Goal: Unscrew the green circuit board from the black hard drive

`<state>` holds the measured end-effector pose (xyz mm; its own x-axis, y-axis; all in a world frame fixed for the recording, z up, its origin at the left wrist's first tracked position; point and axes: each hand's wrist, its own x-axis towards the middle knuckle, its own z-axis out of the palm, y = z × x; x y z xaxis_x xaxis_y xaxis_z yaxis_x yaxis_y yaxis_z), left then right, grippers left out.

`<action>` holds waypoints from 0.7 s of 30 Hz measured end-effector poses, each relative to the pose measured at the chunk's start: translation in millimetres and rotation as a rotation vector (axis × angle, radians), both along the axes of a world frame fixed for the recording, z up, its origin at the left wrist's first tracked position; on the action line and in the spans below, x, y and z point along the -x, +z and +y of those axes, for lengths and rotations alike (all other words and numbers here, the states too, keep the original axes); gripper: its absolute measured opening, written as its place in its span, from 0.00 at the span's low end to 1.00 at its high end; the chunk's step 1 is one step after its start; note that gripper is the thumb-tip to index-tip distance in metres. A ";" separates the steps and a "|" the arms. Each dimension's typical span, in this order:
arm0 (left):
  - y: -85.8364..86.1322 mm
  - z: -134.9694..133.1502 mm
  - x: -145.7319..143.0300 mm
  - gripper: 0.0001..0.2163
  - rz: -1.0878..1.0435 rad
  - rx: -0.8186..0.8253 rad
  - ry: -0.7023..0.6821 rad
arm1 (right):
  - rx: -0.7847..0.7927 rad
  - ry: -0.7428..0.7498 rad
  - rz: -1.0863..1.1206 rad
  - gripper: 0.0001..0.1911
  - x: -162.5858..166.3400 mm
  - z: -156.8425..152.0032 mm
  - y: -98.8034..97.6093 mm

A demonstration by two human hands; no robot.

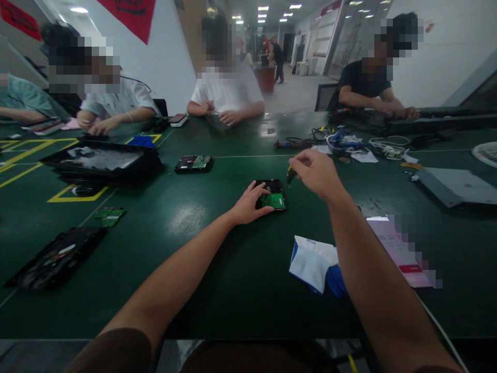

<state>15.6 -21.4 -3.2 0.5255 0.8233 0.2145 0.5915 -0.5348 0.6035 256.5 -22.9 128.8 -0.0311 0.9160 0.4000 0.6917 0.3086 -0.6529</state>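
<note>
A black hard drive (276, 201) with a green circuit board facing up lies on the green table in front of me. My left hand (254, 203) grips it from the left, thumb at the near edge and fingers over the far side. Just right of the drive, my right hand (316, 173) pinches a small screwdriver (290, 175) with a yellow and black handle. Its tip points down beside the drive, apart from it; the shaft is too thin to make out clearly. A second hard drive (194, 163) lies farther off to the left.
White and blue gloves (312, 261) lie near my right forearm. To the left are a stack of black trays (104, 160), a loose circuit board (111, 216) and a black panel (58, 259). Cables (344, 140) and a grey metal box (458, 184) sit right. Several people work across the table.
</note>
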 end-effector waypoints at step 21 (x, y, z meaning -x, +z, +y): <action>3.3 -1.7 -0.5 0.29 -0.002 0.000 -0.006 | 0.079 0.165 0.137 0.16 -0.6 2.7 -5.9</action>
